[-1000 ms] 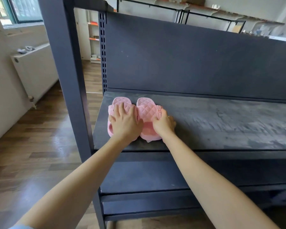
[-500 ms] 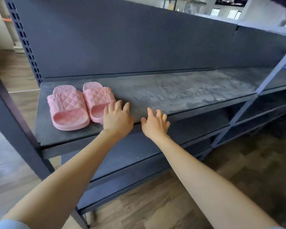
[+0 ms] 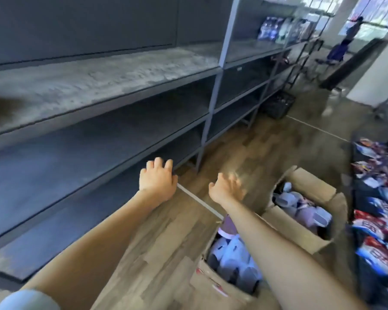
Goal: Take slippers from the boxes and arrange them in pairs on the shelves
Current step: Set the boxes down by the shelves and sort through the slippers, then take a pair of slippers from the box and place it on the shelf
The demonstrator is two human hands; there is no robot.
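Lettering on the packets [image 3: 372, 231] is unreadably blurred. Left hand [image 3: 158, 179] and right hand [image 3: 225, 189] hold nothing, fingers [image 3: 159, 162] loosely spread above boxes [image 3: 211, 287] of slippers [image 3: 231, 251].

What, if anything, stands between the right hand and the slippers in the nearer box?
Nothing visible does: the right hand hangs empty over the floor, and the nearer box is open, its slippers uncovered.
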